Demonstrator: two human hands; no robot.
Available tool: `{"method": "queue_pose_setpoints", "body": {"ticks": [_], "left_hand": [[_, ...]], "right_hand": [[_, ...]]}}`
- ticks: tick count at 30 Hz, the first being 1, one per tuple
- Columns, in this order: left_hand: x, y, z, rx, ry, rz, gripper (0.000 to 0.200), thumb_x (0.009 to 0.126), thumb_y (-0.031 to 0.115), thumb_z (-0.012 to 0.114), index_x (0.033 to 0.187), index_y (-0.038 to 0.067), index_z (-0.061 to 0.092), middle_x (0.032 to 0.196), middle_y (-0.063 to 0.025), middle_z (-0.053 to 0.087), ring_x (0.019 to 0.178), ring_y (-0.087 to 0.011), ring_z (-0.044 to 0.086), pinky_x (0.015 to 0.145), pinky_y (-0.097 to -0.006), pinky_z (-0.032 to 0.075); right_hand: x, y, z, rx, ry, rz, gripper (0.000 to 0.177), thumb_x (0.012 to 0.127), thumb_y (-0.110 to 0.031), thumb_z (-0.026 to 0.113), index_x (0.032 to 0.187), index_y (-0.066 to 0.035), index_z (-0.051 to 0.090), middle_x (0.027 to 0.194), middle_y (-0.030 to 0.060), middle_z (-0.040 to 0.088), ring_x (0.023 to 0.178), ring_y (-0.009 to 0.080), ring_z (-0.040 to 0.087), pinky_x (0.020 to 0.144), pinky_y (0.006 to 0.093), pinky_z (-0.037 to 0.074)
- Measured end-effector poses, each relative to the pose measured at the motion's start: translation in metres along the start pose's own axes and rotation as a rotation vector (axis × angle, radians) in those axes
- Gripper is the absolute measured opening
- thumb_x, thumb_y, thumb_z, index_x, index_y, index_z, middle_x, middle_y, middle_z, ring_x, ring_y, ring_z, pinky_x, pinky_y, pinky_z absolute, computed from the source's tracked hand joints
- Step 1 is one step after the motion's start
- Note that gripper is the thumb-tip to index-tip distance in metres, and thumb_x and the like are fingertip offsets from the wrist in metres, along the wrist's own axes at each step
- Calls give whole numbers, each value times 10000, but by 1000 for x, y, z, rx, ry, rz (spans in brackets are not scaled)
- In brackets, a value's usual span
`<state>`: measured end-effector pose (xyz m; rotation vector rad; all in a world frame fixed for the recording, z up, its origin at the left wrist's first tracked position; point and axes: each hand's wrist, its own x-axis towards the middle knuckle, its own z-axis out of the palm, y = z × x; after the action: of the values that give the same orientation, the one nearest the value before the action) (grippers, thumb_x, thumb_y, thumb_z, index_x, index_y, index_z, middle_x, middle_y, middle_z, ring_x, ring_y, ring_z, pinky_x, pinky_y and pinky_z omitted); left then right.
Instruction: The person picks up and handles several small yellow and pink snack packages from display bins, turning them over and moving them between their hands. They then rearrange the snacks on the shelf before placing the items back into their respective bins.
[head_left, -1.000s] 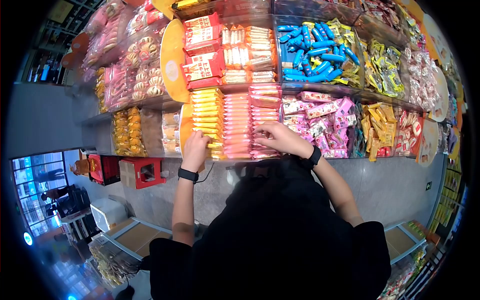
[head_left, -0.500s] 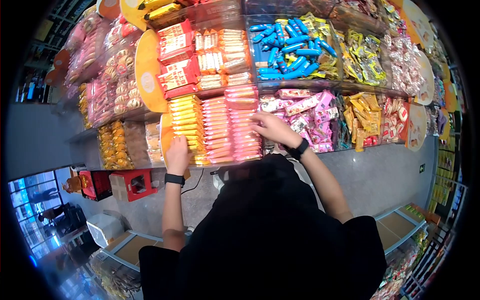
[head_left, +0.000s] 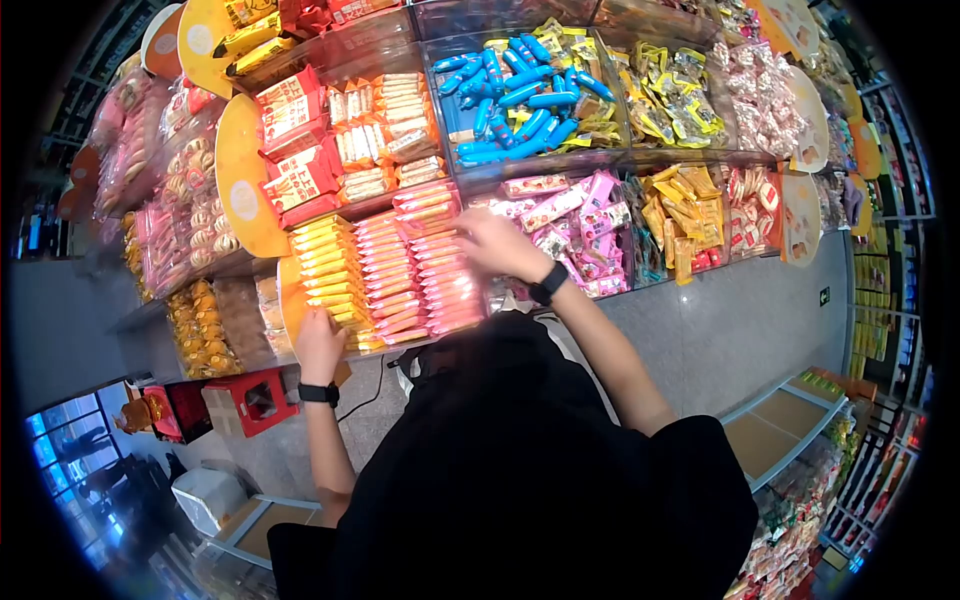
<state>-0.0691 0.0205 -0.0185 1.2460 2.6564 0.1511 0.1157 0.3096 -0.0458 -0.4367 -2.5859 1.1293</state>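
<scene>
My left hand [head_left: 320, 345] is at the front left corner of a clear bin, its fingers bent in against the lowest yellow packets [head_left: 327, 268]. What those fingers hold, if anything, is hidden. My right hand [head_left: 495, 245] lies at the bin's right side, fingers apart, the tips touching the right column of pink packets [head_left: 445, 280]. Another column of pink packets [head_left: 388, 285] stands between the yellow ones and that column. The packets overlap in neat stacked rows. Each wrist wears a black band.
Behind are red packs [head_left: 300, 180], orange-ended wrapped sticks [head_left: 400, 110] and blue-wrapped sweets [head_left: 520, 90]. Right of my right hand lie pink-white sweets [head_left: 590, 225] and yellow packets [head_left: 685, 210]. Orange rounded panels [head_left: 240, 180] stand at the left. A red crate [head_left: 262, 398] sits on the floor.
The view has shifted, so the shelves sit further left and tilted. My right hand stays at the right pink column and my left hand at the bin's front left corner.
</scene>
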Motion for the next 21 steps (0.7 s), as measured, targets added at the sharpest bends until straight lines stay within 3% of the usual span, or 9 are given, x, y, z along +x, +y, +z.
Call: {"method": "queue_pose_setpoints", "body": {"ticks": [4, 7, 8, 9, 11, 14, 17, 19, 21], "left_hand": [[-2, 18, -28, -236, -20, 15, 228, 714, 128, 663, 736, 22, 462, 741, -119, 498, 680, -257, 491, 567, -360, 397], [1, 64, -67, -613, -186, -109, 243, 767, 143, 638, 722, 11, 438, 697, -100, 466, 629, -203, 460, 554, -316, 381], [2, 82, -79, -648, -214, -112, 248, 799, 149, 616, 721, 8, 427, 679, -76, 445, 607, -162, 442, 549, -289, 372], [3, 98, -86, -648, -216, -110, 248, 799, 149, 616, 721, 8, 427, 679, -76, 445, 607, -162, 442, 549, -289, 372], [8, 127, -92, -660, -151, 177, 213, 820, 141, 590, 744, 26, 428, 668, -31, 423, 617, -129, 423, 558, -255, 364], [23, 157, -87, -589, -172, 458, 208, 825, 176, 578, 764, 23, 451, 685, -67, 467, 635, -191, 476, 580, -287, 388], [40, 183, -78, -561, -347, 530, 226, 827, 220, 564, 781, 15, 481, 724, -117, 518, 690, -258, 531, 615, -349, 417], [58, 194, -54, -452, -322, 607, 235, 822, 230, 565, 790, 10, 491, 742, -131, 535, 717, -271, 547, 635, -372, 426], [74, 206, -32, -345, -292, 679, 245, 816, 240, 566, 800, 5, 501, 761, -146, 552, 745, -284, 564, 655, -396, 435]], "right_hand": [[-27, 9, -54, -280, 248, 9, 290, 683, -160, 608, 948, -44, 589, 917, 122, 575, 941, 295, 524, 833, 409, 401], [-44, 29, -63, -361, 34, 138, 640, 623, -284, 692, 1195, -103, 468, 1179, 133, 472, 1121, 325, 416, 920, 463, 348], [-48, 28, -58, -361, 33, 142, 640, 623, -284, 692, 1195, -103, 468, 1179, 133, 472, 1121, 325, 416, 920, 463, 348], [-53, 23, -51, -483, -149, 143, 769, 570, -349, 724, 1240, -122, 424, 1246, 128, 419, 1187, 347, 342, 946, 521, 296], [-64, 31, -30, -622, -381, 111, 1036, 434, -485, 778, 1318, -165, 344, 1368, 112, 305, 1306, 386, 149, 973, 656, 144], [-72, 33, -22, -777, -378, 52, 1025, 429, -486, 782, 1306, -163, 361, 1330, 94, 359, 1306, 355, 173, 963, 639, 195], [-79, 44, -29, -729, -376, 73, 791, 498, -403, 766, 1187, -145, 475, 1254, 64, 431, 1297, 317, 214, 935, 619, 257], [-83, 69, -30, -832, -219, -68, 297, 677, -196, 622, 952, -99, 565, 1117, 59, 507, 1235, 293, 315, 860, 577, 353], [-85, 65, -43, -718, -132, -92, 134, 706, -85, 535, 834, -93, 573, 1046, 65, 538, 1213, 287, 345, 830, 534, 380]]}}
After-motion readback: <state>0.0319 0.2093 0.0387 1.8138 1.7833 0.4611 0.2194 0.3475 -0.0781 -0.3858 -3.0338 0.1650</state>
